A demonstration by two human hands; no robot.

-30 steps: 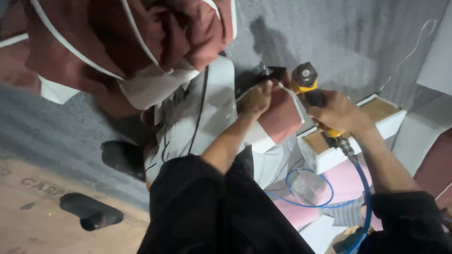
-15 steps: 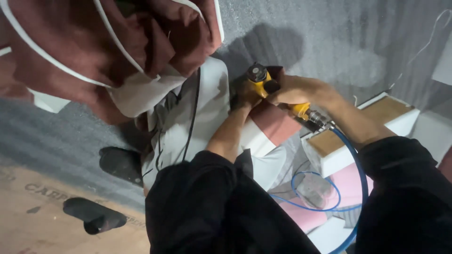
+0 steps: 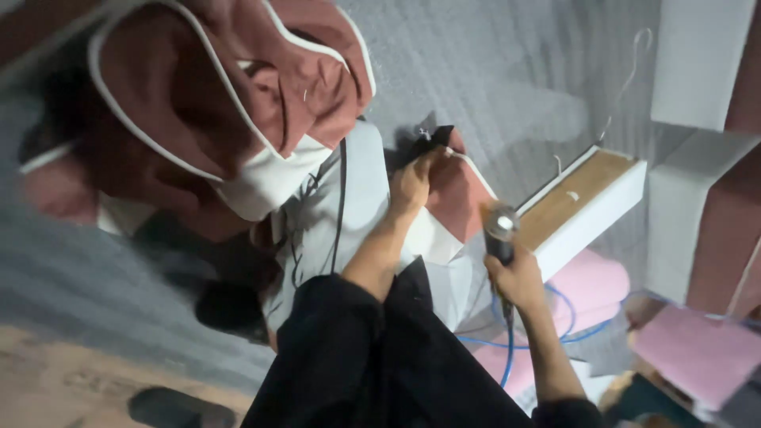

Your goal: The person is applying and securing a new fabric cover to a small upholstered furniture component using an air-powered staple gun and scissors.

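Head camera view, looking down along the person's own body. Nearest, at the bottom middle, lie the person's black trousers (image 3: pixel 372 364). To their right, the right hand (image 3: pixel 519 279) is wrapped tight around the dark grip of a handheld air tool with a round metal head (image 3: pixel 500 231), held upright and blurred. A thin blue air hose (image 3: pixel 507 349) drops from the bottom of the grip and loops over a soft pink sheet of foam (image 3: pixel 587 289) lying on the floor by the right knee. Another pink sheet (image 3: pixel 697 353) sits near the lower right corner.

Further out, the left hand (image 3: pixel 414 181) reaches forward, fingers pressed down on the upper edge of a maroon upholstered cushion panel with white piping (image 3: pixel 460 198), which rests on white and grey cloth (image 3: pixel 357 206) in the middle. The two hands are well apart, the tool off the cushion. A thin black cord (image 3: pixel 341 198) runs across the cloth.

Right of the cushion stands a white-edged box with a brown wooden top (image 3: pixel 579 202). Beyond it, at the right edge, stand white and maroon panels (image 3: pixel 697 63).

Farthest, at the upper left, a large bundle of maroon fabric with white piping (image 3: pixel 230 103) is heaped on grey ribbed carpet (image 3: pixel 507 71). At the bottom left, a dark shoe (image 3: pixel 178 408) lies on bare brown floor.
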